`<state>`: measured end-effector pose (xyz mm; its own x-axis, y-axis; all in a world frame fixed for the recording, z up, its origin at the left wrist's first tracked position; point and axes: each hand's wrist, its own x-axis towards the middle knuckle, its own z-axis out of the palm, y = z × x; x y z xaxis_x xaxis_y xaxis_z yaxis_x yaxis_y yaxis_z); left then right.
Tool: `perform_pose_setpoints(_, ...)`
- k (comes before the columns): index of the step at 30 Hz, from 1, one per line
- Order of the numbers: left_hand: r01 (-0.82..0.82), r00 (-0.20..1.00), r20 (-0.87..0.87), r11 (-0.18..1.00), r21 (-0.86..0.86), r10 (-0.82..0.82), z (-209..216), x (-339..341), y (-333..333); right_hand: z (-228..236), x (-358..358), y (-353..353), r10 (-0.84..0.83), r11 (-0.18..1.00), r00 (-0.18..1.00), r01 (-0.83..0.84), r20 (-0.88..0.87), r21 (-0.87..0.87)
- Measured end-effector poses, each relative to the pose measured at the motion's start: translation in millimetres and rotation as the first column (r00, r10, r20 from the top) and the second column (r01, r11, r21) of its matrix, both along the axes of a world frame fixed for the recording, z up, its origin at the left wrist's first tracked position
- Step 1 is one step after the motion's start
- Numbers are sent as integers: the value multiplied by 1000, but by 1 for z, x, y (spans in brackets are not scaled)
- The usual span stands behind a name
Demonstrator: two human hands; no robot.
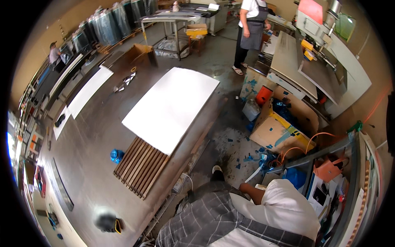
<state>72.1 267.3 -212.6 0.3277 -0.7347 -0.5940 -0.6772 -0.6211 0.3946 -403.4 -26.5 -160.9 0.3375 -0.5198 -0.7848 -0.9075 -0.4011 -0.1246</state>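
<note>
My left hand is out of view. Bare skin of my right arm (252,194) shows below a white sleeve, beside my body; the fingers are hidden, so I cannot see what they hold. Near that arm lies a thin white strip (252,174). To my left, a large white sheet (173,107) rests on the metal-topped table (90,136). Its near corner overlaps a row of brown slats (142,171) lying side by side. A blue roundish item (117,155) sits next to the slats. Closer to me is a dark, blurred, glove-like thing (108,222) with a yellow edge.
A cardboard box (271,131) with blue scraps stands right of the table, and more scraps litter the floor. An orange hose (294,149) loops near a cluttered shelf (329,197). A person in an apron (252,24) stands beyond, near a large machine (349,78).
</note>
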Motion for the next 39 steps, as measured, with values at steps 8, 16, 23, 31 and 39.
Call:
perform_pose_setpoints(8,13,999,39,999,41,-15,17,-76,85,-16,60,-72,332,923,942,-337,56,184)
perform_pose_setpoints(16,-861,492,-104,501,87,864,66,-159,106,-10,227,-102,527,714,777,-625,345,315)
perform_pose_setpoints(23,-999,-41,3,-41,-30,999,84,-233,128,129,375,30,597,393,618,-781,510,486)
perform_pose_setpoints(31,-545,204,-943,-769,-333,264,336,-150,203,224,429,176,554,213,492,-864,672,457)
perform_pose_setpoints(39,296,947,174,-522,-800,269,571,-166,323,240,518,398,521,297,74,-950,850,-100)
